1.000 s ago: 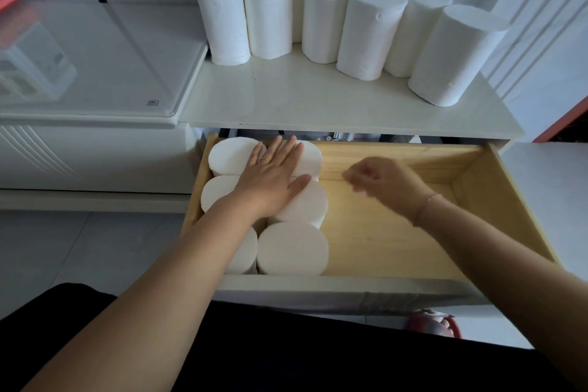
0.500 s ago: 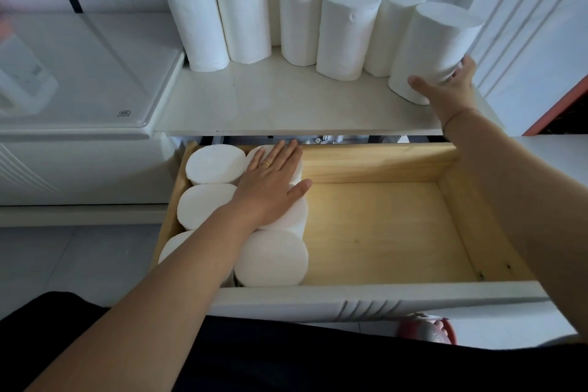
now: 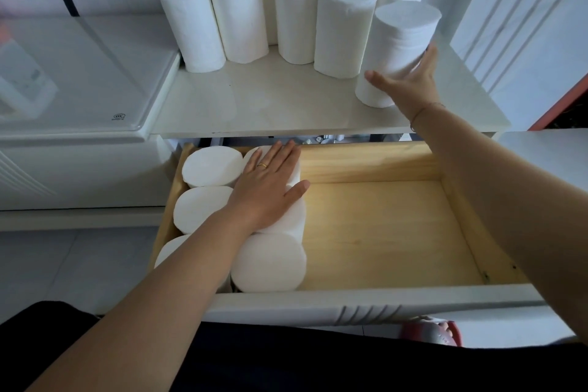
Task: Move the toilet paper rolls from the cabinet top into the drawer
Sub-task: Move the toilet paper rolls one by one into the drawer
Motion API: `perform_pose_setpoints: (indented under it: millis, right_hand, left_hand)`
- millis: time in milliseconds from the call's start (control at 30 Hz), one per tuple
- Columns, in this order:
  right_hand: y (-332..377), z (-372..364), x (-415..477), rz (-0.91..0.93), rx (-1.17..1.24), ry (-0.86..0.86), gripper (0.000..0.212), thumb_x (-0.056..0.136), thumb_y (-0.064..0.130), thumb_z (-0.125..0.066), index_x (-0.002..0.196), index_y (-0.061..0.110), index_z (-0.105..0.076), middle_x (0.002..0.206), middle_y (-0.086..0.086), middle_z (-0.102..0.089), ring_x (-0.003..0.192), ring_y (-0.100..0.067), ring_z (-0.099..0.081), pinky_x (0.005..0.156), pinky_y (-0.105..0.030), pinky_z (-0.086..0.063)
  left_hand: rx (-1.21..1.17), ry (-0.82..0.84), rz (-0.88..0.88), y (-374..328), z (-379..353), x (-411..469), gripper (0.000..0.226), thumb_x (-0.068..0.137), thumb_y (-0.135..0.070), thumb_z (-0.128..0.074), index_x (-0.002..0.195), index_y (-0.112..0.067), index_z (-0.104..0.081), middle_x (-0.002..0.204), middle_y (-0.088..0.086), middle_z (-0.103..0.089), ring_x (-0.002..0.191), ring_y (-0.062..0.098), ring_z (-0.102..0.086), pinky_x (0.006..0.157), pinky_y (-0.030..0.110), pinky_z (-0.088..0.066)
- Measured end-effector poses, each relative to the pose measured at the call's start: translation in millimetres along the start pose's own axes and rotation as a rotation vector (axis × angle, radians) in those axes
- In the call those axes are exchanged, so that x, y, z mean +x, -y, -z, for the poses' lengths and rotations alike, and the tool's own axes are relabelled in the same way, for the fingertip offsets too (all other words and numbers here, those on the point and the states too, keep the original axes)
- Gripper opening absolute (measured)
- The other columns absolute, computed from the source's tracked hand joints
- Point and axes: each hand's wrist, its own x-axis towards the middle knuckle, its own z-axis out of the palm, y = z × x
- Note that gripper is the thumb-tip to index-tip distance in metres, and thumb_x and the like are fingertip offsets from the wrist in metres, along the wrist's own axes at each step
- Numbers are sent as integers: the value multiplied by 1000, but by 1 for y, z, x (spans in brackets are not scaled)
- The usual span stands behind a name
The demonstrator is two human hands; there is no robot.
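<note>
Several white toilet paper rolls (image 3: 234, 16) stand upright in a cluster on the white cabinet top (image 3: 270, 105). My right hand (image 3: 410, 83) grips the nearest roll (image 3: 401, 41) at the right of the cluster, thumb on its front and fingers round its right side; the roll leans slightly. Below, the wooden drawer (image 3: 381, 232) is pulled out. Several rolls (image 3: 267, 264) stand on end in its left part. My left hand (image 3: 270, 184) lies flat on top of them, fingers straight.
The right two thirds of the drawer floor is bare wood. A white glass-topped unit (image 3: 79, 79) adjoins the cabinet on the left. A white panelled wall (image 3: 525, 25) rises at the right. A red object (image 3: 429, 331) sits on the floor under the drawer front.
My right hand left the drawer, reached up to the cabinet top and took hold of the rightmost roll, which has shifted forward and left. My left hand stayed on the drawer rolls.
</note>
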Motion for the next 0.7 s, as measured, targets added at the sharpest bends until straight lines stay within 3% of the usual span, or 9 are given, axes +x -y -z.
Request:
perform_pose_setpoints:
  millis: [133, 267, 400, 700]
  right_hand:
    - [12, -18, 2, 21, 80, -132, 126, 59, 41, -83, 153, 17, -2, 154, -2, -17, 142, -18, -22, 112, -25, -19]
    - [17, -22, 0, 5, 102, -159, 107, 58, 36, -79, 145, 20, -19, 141, 0, -36, 126, -17, -42, 108, -37, -41]
    - [16, -17, -13, 20, 101, -63, 93, 62, 32, -80, 136, 15, -27, 132, -2, -44, 117, -16, -49, 101, -38, -47]
    - [21, -2, -73, 58, 152, 208, 97, 55, 32, -85, 134, 9, -32, 131, -10, -51, 120, -22, -54, 98, -49, -49]
  left_hand:
    - [-13, 10, 5, 0, -1, 1, 74, 86, -60, -6, 149, -23, 4, 158, -9, 8, 142, 4, 15, 111, 27, 17]
    - [-14, 9, 4, 1, -2, 0, 72, 89, -58, -9, 150, -22, 3, 158, -9, 8, 142, 4, 15, 113, 29, 15]
    - [-16, 7, 1, 1, -1, 0, 71, 90, -58, -10, 150, -22, 3, 158, -9, 8, 142, 4, 14, 112, 28, 16]
    - [-21, 24, 2, -1, 2, -2, 69, 92, -57, -12, 149, -23, 4, 158, -7, 7, 143, 7, 12, 113, 29, 13]
